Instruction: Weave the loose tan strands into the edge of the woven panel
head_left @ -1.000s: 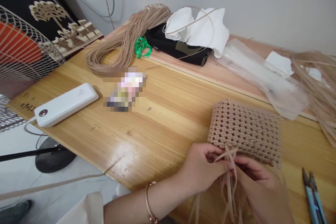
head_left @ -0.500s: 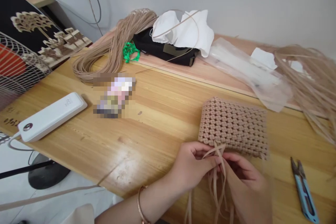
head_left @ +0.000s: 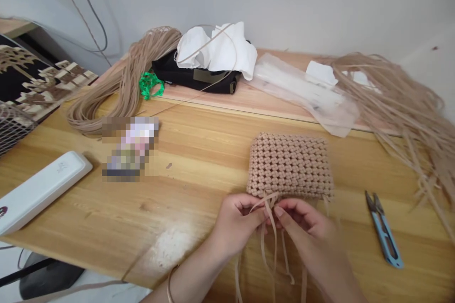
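A tan woven panel of knotted flat cane (head_left: 289, 165) lies on the wooden table (head_left: 81, 208), with loose flat strands (head_left: 273, 251) hanging from its lower edge. My left hand (head_left: 236, 222) pinches these strands at the panel's bottom edge. Close beside it, my right hand (head_left: 302, 225) has its fingertips curled on the same strands. Both hands partly hide the lower edge of the weave. To the right of my right hand lie blue-handled thread snips (head_left: 384, 232), not touching anything I hold.
A coil of tan cane (head_left: 121, 75) and a loose bundle (head_left: 401, 113) lie at the table's back. Behind them are a black bag (head_left: 195, 75), white tissue (head_left: 216, 49) and a plastic sleeve (head_left: 305, 94). A white power bank (head_left: 39, 194) and a pixelated object (head_left: 130, 149) lie at the left.
The whole scene has shifted left in view as my head turned. My hands have come closer together at the panel's lower edge, and the snips now show fully.
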Demonstrator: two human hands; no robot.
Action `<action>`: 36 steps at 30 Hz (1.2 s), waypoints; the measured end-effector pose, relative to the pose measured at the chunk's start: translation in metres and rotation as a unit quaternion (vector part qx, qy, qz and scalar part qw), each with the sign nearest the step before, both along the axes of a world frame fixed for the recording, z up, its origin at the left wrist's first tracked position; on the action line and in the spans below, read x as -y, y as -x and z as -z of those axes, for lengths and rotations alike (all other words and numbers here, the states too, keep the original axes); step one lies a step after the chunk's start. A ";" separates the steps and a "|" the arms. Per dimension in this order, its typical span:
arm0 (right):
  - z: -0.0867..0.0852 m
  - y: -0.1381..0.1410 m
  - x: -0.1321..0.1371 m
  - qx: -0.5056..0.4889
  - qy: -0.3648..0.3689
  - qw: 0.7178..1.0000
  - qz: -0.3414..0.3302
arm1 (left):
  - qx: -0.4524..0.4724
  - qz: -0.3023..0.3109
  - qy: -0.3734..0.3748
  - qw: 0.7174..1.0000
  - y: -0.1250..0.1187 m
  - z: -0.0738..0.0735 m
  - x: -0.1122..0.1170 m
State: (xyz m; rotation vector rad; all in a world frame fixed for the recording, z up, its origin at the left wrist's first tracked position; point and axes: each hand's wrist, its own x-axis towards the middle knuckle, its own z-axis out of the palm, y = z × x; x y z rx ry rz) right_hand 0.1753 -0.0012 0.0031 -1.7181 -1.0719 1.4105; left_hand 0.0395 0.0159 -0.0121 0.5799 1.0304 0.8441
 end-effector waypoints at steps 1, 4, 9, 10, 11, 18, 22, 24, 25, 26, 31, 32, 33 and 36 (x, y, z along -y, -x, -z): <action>-0.002 -0.001 -0.003 -0.016 0.013 1.000 -0.020 | -0.004 0.007 -0.005 1.000 0.000 0.000 0.000; -0.010 -0.004 -0.010 -0.102 0.072 0.990 -0.063 | -0.010 0.023 -0.032 0.999 0.002 0.002 0.001; -0.014 -0.006 -0.015 -0.129 0.119 0.982 -0.064 | -0.046 0.031 -0.062 0.997 0.003 0.005 0.002; -0.013 -0.005 -0.015 -0.114 0.117 0.985 -0.057 | -0.058 0.028 -0.063 0.996 0.003 0.005 0.002; -0.012 -0.005 -0.015 -0.100 0.113 0.987 -0.050 | -0.065 0.023 -0.063 0.996 0.003 0.004 0.002; 0.003 0.007 -0.010 -0.124 0.035 0.992 -0.015 | -0.090 0.033 -0.067 0.993 0.005 0.000 0.000; 0.007 0.011 -0.010 -0.117 0.029 0.993 -0.001 | -0.121 0.041 -0.059 0.990 0.009 -0.002 -0.001; 0.007 0.012 -0.010 -0.110 0.027 0.994 -0.003 | -0.124 0.035 -0.058 0.990 0.011 -0.002 -0.002; 0.007 0.012 -0.010 -0.111 0.025 0.994 -0.007 | -0.120 0.034 -0.059 0.990 0.011 -0.003 -0.002; 0.007 0.011 -0.010 -0.113 0.021 0.993 -0.012 | -0.113 0.034 -0.060 0.991 0.012 -0.003 -0.002; 0.006 0.010 -0.009 -0.103 0.005 0.994 -0.029 | -0.077 0.057 -0.033 0.995 0.017 -0.008 -0.004; 0.006 0.010 -0.009 -0.094 0.000 0.995 -0.034 | -0.071 0.062 -0.026 0.995 0.019 -0.009 -0.004; 0.006 0.010 -0.009 -0.083 -0.007 0.996 -0.042 | -0.066 0.068 -0.020 0.995 0.020 -0.010 -0.005; 0.005 0.008 -0.009 -0.049 -0.032 0.996 -0.069 | -0.067 0.083 -0.021 0.994 0.024 -0.011 -0.006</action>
